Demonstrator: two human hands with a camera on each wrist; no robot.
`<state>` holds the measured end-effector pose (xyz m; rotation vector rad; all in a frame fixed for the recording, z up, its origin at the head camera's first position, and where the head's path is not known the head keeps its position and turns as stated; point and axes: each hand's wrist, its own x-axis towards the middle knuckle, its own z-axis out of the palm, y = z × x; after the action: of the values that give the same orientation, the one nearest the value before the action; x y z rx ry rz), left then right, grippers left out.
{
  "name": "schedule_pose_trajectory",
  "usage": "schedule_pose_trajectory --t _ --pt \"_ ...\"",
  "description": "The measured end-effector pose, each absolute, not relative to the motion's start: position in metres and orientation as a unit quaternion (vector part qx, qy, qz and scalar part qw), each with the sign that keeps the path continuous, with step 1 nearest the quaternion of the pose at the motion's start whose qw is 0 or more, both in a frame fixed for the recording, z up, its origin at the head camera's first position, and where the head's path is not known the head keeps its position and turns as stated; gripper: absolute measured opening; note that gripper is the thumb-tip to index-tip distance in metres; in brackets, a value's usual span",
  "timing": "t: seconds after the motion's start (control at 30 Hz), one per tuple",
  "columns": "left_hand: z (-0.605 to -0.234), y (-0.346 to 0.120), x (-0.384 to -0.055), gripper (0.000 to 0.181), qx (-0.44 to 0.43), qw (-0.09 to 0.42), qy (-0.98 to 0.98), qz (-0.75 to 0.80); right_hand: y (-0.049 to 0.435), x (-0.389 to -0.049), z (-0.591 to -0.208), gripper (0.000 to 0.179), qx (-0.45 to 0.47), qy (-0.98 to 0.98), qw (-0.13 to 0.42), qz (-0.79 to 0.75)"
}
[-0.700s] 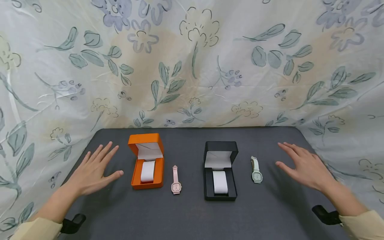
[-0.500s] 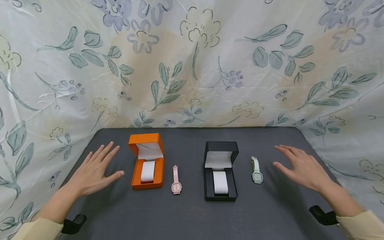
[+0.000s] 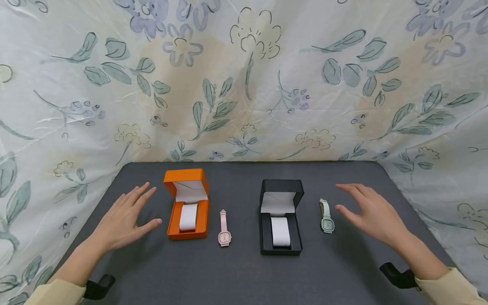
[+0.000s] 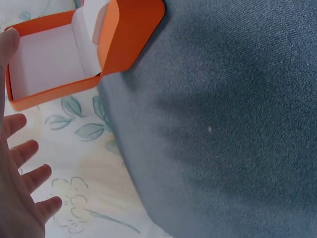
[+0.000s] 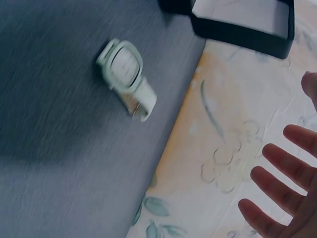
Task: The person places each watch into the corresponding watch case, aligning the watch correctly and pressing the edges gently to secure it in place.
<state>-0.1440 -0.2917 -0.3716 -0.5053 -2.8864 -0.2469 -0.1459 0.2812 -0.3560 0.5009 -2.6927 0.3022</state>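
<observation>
My left hand (image 3: 123,219) hovers left of the orange watch box (image 3: 187,235), fingers spread and holding nothing. The box's lid is up, and a white cushion (image 3: 188,217) sits inside. Right of it lies a pink watch (image 3: 224,238). A black watch box (image 3: 281,251) with its lid raised holds another white cushion (image 3: 280,231). To its right is a pale green watch (image 3: 326,223), also seen large in the right wrist view, where the watch (image 5: 125,67) has a looped strap. Nearest to that watch, my right hand (image 3: 375,214) is held apart from it with fingers extended.
A dark grey table (image 3: 244,275) carries the boxes and watches. Behind it and at both sides hangs a floral cloth (image 3: 248,84). Black straps or mounts (image 3: 398,275) sit at both wrists, near cream sleeves.
My right hand has moved left, closer to the green watch. My left hand has shifted slightly right, toward the orange box. Boxes and watches stay in place.
</observation>
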Motion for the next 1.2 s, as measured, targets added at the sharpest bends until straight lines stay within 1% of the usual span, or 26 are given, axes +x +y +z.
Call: schedule_pose_trajectory --t 0.27,0.4,0.57,0.8,1.2 --pt "-0.378 -0.287 -0.140 0.083 -0.186 0.119 -0.971 -0.092 0.256 -0.138 -0.357 0.051 0.217 -0.936 0.244 0.129" --pt "-0.382 -0.287 -0.139 0.081 -0.199 0.127 -0.966 -0.102 0.239 -0.131 -0.356 0.050 0.240 -0.927 0.259 0.129" --pt "-0.389 -0.287 -0.138 0.082 -0.218 0.134 -0.961 -0.109 0.219 -0.121 -0.358 0.046 0.261 -0.919 0.266 0.131" --pt "-0.399 -0.283 -0.137 0.081 -0.234 0.118 -0.959 -0.112 0.196 -0.114 -0.365 0.037 0.295 -0.903 0.274 0.147" --pt "-0.410 -0.270 -0.140 0.078 -0.233 0.091 -0.958 -0.141 0.159 -0.113 -0.372 0.035 0.326 -0.896 0.249 0.172"
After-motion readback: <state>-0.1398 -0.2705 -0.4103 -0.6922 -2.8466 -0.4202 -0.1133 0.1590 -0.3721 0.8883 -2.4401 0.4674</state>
